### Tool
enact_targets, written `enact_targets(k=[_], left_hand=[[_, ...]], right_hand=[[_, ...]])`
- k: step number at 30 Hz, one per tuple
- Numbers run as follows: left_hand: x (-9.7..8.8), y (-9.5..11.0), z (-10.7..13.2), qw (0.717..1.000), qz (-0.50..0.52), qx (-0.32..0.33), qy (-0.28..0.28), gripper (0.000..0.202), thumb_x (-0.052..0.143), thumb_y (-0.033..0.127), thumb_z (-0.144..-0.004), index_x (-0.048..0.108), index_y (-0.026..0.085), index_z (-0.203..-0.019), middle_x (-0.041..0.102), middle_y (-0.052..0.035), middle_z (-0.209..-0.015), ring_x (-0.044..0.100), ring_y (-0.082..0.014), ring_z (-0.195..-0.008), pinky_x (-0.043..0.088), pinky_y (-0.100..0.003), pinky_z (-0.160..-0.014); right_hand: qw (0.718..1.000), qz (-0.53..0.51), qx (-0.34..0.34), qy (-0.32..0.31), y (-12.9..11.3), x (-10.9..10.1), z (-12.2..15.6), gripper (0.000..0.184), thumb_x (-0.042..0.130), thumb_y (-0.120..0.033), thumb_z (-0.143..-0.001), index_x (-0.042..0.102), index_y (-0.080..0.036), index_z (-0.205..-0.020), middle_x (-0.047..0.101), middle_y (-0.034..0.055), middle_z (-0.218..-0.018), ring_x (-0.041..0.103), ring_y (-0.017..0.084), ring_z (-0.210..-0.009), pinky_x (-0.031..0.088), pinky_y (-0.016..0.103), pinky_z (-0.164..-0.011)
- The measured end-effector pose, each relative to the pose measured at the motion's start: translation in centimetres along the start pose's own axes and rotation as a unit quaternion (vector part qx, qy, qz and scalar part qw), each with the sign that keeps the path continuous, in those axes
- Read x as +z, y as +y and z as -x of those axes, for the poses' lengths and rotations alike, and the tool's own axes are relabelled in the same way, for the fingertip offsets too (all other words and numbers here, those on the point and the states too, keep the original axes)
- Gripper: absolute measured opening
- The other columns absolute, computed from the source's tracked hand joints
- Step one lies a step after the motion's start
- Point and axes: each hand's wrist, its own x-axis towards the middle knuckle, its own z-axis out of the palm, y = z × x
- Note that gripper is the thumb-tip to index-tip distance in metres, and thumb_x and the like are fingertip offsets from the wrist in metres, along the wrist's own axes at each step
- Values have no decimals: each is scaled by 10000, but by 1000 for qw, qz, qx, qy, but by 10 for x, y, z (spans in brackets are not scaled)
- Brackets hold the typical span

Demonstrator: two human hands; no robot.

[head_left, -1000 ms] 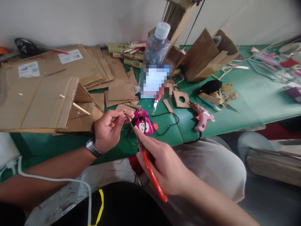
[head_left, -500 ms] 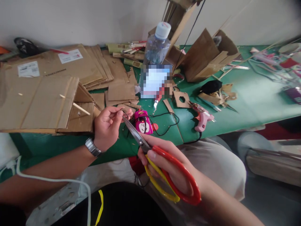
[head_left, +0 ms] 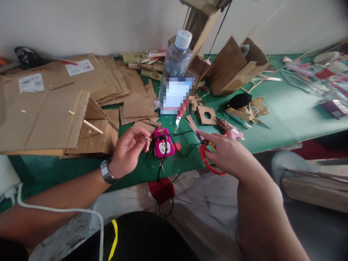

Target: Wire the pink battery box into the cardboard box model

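My left hand (head_left: 127,154) is closed in a pinch on a small tan sliver (head_left: 148,138), whose material I cannot make out. Just right of it sits a pink power bank (head_left: 164,146) with a cartoon face, a small red light and black cords. My right hand (head_left: 227,150) is at the table's front edge, its fingers over the red and yellow handles of the scissors (head_left: 213,161). The blades point away and to the left, partly hidden by the fingers. Close behind that hand lies a pink glue gun (head_left: 231,129).
Cardboard sheets and a cardboard box (head_left: 43,119) with a stick through it fill the left. A bottle (head_left: 178,59), a blurred screen (head_left: 175,94) and a red-handled cutter (head_left: 181,111) are in the middle. A paper bag (head_left: 231,69) stands behind. A white cable (head_left: 62,208) crosses my left forearm.
My right hand has carried the scissors away from my left hand, to the right and down to the table. The left hand has shifted slightly, and the tan sliver now shows in its fingertips.
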Motion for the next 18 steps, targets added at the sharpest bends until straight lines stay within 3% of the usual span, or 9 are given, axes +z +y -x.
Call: enact_targets(k=[5,11,14,16,18], left_hand=[[4,6,2,990,107,-86,-31,97,778,291,-950,775,195,-971,698,-11,-830,717,-115,-659,597,-235,-626],[7,12,4,975,156,-156,-19,145,806,294,-903,822,151,-926,773,-59,-815,771,-172,-701,644,-269,-644],[5,10,6,974,145,-170,-31,201,804,337,-909,831,146,-966,794,-77,-828,782,-178,-738,649,-262,-677],[4,8,7,978,110,-174,-31,165,818,301,-905,826,153,-978,798,-67,-838,779,-158,-742,648,-243,-702],[5,7,8,982,79,-168,-36,127,818,257,-908,814,161,-991,799,-57,-863,775,-141,-747,650,-232,-722]], right_hand=[[1000,21,15,-17,-8,14,-10,633,531,-183,-939,594,-253,-1565,735,115,-1263,742,301,-1057,566,400,-906],[998,3,-11,65,-4,22,-22,555,568,-111,-887,722,-224,-1408,650,128,-1425,724,304,-1113,570,413,-974],[987,-49,-21,154,-17,18,-23,378,588,-151,-932,784,-185,-1253,734,130,-1249,713,319,-1098,561,453,-974],[965,-146,-50,211,-36,13,-19,242,606,-222,-988,799,-184,-1129,766,100,-1059,719,272,-984,570,407,-878],[936,-273,-102,196,-60,8,-14,180,627,-279,-1018,787,-202,-1047,752,53,-915,683,191,-785,551,336,-737]])
